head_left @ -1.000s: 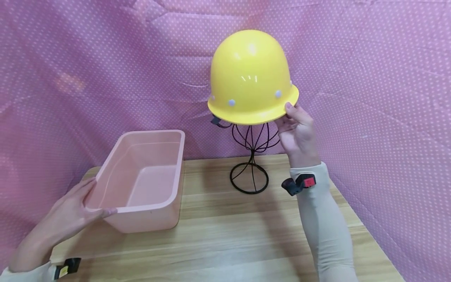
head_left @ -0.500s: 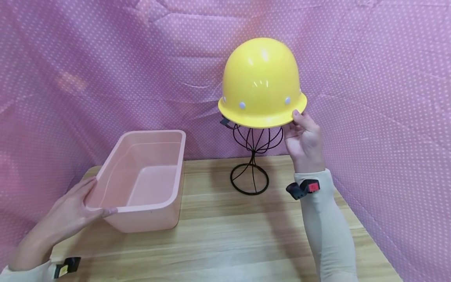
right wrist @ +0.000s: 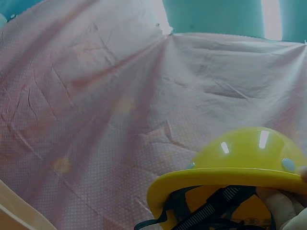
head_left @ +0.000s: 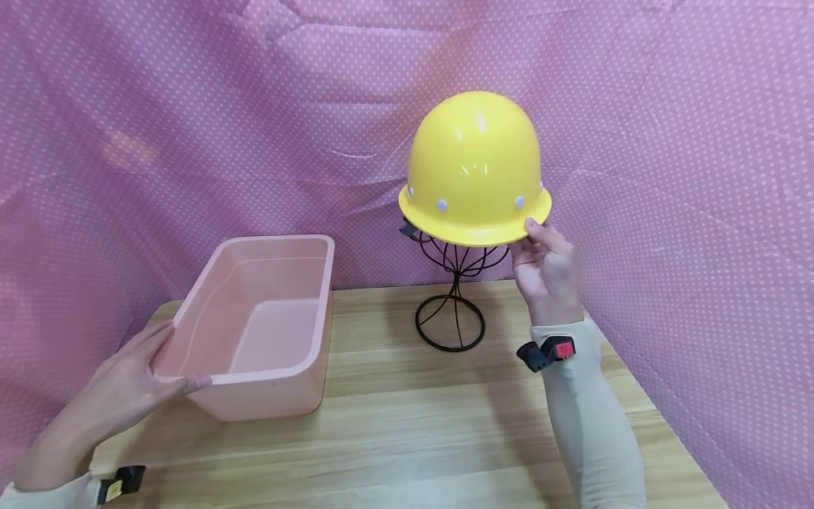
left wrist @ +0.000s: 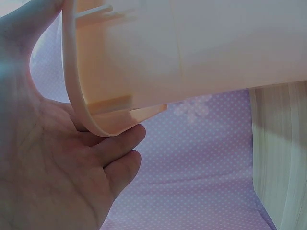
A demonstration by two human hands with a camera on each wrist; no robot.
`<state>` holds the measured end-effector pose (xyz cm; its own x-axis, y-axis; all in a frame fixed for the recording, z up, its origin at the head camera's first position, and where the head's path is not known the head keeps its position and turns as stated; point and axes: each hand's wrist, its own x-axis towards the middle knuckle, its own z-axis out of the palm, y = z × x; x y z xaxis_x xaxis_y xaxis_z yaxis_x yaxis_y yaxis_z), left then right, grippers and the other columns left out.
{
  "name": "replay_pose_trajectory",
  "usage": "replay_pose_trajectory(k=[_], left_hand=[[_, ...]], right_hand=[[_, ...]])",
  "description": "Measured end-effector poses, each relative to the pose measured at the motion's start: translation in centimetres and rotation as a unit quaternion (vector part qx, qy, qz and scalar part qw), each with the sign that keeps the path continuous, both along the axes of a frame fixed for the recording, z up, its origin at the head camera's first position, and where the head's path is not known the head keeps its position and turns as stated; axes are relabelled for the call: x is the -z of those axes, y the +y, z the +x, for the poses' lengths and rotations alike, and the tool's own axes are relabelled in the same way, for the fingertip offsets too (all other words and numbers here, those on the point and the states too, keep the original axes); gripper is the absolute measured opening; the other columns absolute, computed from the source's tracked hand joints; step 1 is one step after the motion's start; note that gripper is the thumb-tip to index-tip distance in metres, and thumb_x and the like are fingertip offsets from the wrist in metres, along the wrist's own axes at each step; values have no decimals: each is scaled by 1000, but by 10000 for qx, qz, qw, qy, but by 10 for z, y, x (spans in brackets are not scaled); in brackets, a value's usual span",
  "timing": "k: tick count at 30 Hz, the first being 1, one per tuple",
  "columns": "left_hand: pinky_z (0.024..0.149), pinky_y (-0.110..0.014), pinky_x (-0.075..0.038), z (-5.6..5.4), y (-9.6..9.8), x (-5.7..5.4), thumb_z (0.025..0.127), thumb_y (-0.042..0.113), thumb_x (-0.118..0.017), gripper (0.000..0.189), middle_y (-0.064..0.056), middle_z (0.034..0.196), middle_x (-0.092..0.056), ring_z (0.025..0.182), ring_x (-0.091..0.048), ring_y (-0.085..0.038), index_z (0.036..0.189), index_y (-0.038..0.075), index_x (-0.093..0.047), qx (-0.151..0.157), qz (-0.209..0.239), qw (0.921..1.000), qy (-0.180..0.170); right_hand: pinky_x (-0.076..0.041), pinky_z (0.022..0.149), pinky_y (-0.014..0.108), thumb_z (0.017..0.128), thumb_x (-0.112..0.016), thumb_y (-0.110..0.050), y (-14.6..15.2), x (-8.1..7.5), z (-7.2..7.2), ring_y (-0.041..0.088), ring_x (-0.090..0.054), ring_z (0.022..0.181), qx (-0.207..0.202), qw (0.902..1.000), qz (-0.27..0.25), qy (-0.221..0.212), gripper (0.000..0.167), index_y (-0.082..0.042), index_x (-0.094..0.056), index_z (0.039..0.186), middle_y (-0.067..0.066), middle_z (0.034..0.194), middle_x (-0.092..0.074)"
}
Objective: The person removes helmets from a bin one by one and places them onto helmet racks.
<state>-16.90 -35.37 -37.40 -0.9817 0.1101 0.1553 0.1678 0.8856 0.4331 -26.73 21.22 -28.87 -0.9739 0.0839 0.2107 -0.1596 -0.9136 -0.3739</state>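
Observation:
In the head view, my right hand (head_left: 547,272) pinches the brim of a yellow hard hat (head_left: 475,162), thumb on top and fingers underneath. The hat is over a black wire stand (head_left: 456,283) and hides its upper part; I cannot tell whether they touch. Black inner straps (right wrist: 211,206) show below the brim in the right wrist view. At the left, my left hand (head_left: 127,385) grips the near-left corner of a pink plastic basin (head_left: 321,311). From the left wrist, its fingers (left wrist: 122,143) lie against the outside of the basin's rim (left wrist: 72,72).
The wooden table (head_left: 394,431) has the basin on its left and the wire stand near its back edge. Pink dotted cloth (head_left: 687,212) hangs behind and along both sides. A strapped-on camera (head_left: 545,352) sits on the right wrist.
My right hand has shifted the hard hat rightward and then lowered it, so less of the wire stand shows. My left hand and the basin have stayed in place.

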Motion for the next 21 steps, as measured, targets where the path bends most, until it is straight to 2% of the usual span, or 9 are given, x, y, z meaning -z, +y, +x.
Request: replay_pose_trajectory(k=[5, 12, 21], left_hand=[[112, -81, -16, -1, -1, -1, 86, 53, -75, 112, -32, 165, -18, 148, -17, -61, 160, -4, -15, 16, 13, 10000, -7], [114, -80, -15, 1, -2, 0, 85, 55, -75, 112, -32, 165, -18, 148, -17, -61, 161, -3, -16, -16, -2, 10000, -57], [112, -80, -17, 1, -1, -1, 85, 55, -75, 112, -31, 165, -18, 148, -18, -61, 161, 0, -14, -77, -12, 10000, -55]], right_hand=[[-60, 98, 34, 94, -53, 14, -1, 7, -1, 23, -74, 106, -5, 10000, 14, -56, 43, 2, -55, 136, 13, 124, -71], [-57, 102, 33, 93, -55, 13, -3, 19, 0, 22, -71, 114, 23, 9997, 201, -145, 48, -1, -53, 140, 11, 132, -67], [-56, 104, 34, 93, -55, 13, -3, 29, 5, 21, -69, 119, -35, 9994, 102, -328, 54, -4, -51, 144, 9, 137, -65]])
